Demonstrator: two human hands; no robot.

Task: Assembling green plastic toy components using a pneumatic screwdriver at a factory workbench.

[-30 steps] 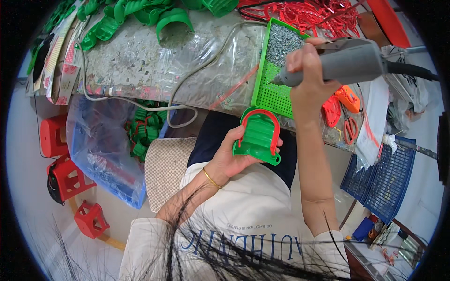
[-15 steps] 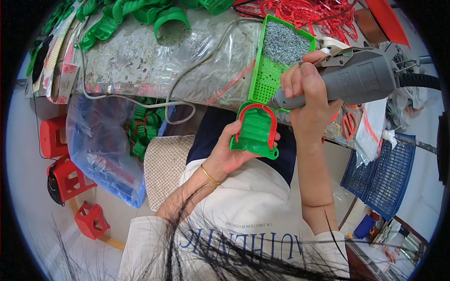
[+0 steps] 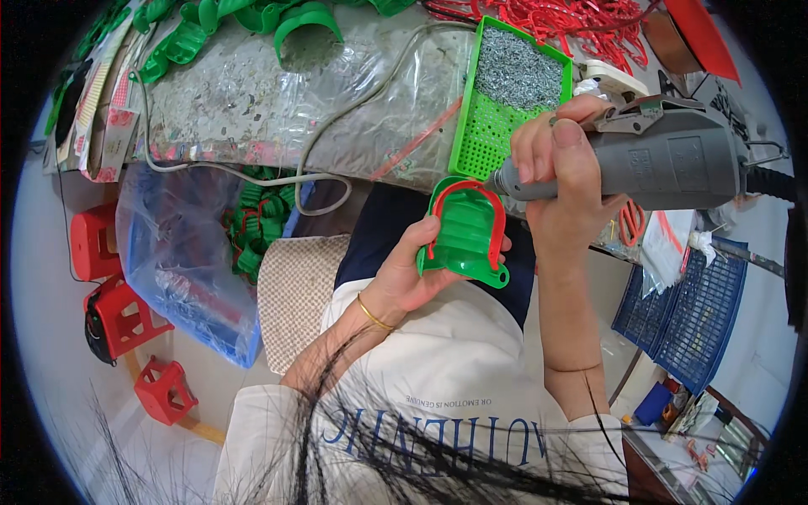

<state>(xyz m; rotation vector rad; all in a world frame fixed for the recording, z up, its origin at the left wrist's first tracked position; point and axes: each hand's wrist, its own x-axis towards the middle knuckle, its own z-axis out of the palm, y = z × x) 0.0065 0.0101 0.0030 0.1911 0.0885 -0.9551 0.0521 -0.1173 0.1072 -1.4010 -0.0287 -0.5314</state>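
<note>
My left hand is closed around a green curved plastic piece, thumb on its left edge and fingertips showing at its right. A red U-shaped strip lies along the inside of that piece, its bend at the far end. In my right hand is a grey electric screwdriver, fingers wrapped round its front. The tool lies nearly level, and its tip meets the upper right of the red strip's bend. Whether a screw sits at the tip is too small to tell.
A green perforated tray with many small metal screws stands just beyond. Red strips pile up behind it; green pieces lie at the far left. A grey cable crosses the table. A lined blue crate holds finished-looking pieces.
The screwdriver and my right hand have shifted slightly right. The green piece has moved a little right and tilted in my left hand.
</note>
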